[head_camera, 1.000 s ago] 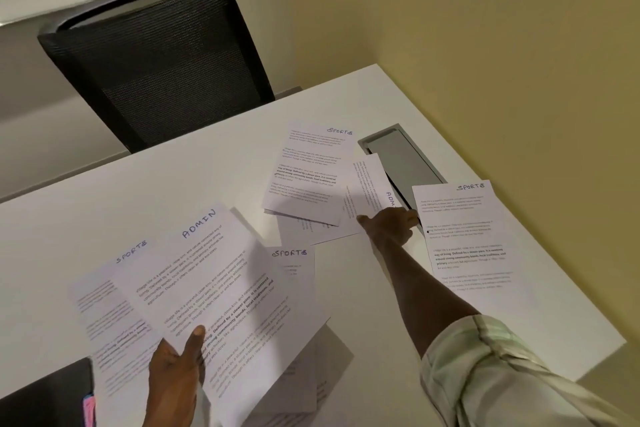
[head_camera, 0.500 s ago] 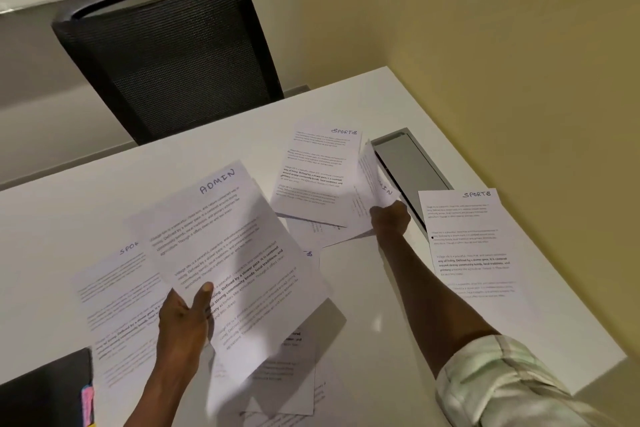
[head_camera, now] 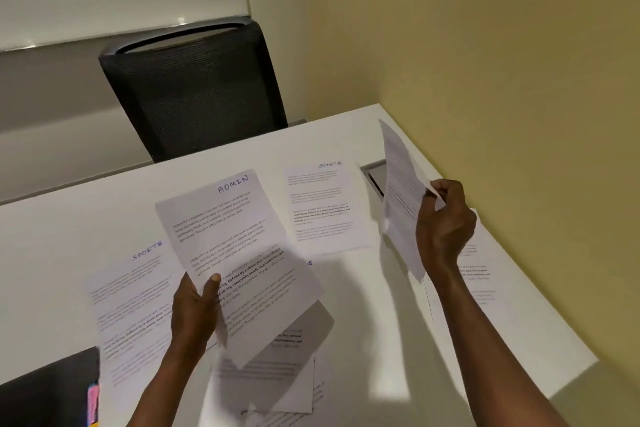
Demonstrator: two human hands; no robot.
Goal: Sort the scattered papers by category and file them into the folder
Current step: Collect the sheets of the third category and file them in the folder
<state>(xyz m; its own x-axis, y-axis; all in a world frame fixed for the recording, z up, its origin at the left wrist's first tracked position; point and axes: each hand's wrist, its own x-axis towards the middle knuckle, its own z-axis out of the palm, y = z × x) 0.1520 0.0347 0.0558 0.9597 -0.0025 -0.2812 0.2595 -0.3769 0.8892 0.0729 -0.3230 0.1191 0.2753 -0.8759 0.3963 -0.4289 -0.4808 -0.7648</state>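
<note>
1. Papers lie scattered on the table [head_camera: 86,218]; two are lifted: the left hand [head_camera: 194,315] grips an ADMIN sheet [head_camera: 239,253], the right hand [head_camera: 445,229] pinches a second sheet [head_camera: 401,191].
2. Sorting seems under way; next, likely, the second sheet joins the ADMIN sheet if its heading matches.
3. That heading cannot be read, the sheet being nearly edge-on.
4. A dark object [head_camera: 48,388], possibly the folder, is cut off at the lower left.

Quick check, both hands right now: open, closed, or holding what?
Left hand: grips the ADMIN sheet, held above the table.
Right hand: pinches a lifted sheet; its heading cannot be read.
</note>
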